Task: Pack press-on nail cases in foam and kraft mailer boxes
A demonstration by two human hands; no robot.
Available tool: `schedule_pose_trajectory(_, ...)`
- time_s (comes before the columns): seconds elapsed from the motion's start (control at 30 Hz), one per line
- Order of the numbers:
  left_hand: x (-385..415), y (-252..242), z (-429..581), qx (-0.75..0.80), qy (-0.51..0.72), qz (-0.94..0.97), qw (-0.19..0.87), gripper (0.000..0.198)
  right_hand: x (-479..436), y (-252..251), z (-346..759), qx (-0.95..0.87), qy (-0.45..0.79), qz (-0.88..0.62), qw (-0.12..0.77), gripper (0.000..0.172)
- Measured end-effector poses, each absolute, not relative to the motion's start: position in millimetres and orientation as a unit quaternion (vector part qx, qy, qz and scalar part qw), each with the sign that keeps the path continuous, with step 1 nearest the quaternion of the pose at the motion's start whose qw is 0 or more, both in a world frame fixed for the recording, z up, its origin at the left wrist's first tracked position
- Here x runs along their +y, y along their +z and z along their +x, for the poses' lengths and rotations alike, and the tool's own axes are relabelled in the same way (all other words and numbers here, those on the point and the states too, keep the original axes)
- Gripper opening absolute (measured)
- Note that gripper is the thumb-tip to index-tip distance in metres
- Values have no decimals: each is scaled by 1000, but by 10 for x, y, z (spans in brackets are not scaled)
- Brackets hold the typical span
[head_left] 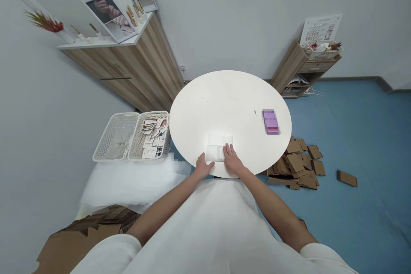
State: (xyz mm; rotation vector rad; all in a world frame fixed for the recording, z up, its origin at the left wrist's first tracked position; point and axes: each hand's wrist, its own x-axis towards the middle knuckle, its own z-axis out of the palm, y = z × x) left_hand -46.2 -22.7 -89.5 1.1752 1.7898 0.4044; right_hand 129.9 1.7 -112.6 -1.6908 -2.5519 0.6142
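Observation:
A thin white sheet (214,153), apparently packing foam or paper and folded over on itself, lies near the front edge of the round white table (231,94). My left hand (202,168) rests at its lower left corner, thumb stretched away from the fingers. On the right side of the sheet lies my right hand (232,160), its fingers extended flat over the edge. Neither hand appears to grip anything. Whether something lies inside the fold cannot be seen.
A blurred purple item (270,121) lies on the table's right. Left of the table are a white basket (168,137) of printed cards, an open basket (99,147) and a stack of white sheets (128,180). Flattened brown boxes (293,165) cover floor at right. Cabinets (160,60) stand behind.

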Motion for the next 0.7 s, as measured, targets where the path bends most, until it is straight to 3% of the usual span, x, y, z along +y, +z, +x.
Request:
schedule_pose_trajectory(0.17,-89,-965,-338,731,220,361,536,86,16,-1129,1313,-812,215,-543,10,61)
schedule_pose_trajectory(0.3,-16,-967,-377,732,206,335,557,84,12,-1108,1333,-797,261,-545,12,61)
schedule_pose_trajectory(0.37,16,-930,-419,724,200,354,558,73,9,-1094,1352,-791,284,-541,17,63)
schedule_pose_trajectory(0.53,95,-801,-404,683,193,449,543,20,26,-1049,1368,-782,314,-537,27,64)
schedule_pose_trajectory(0.7,174,-721,-235,661,182,552,475,10,66,-1002,1181,-758,325,-565,38,65)
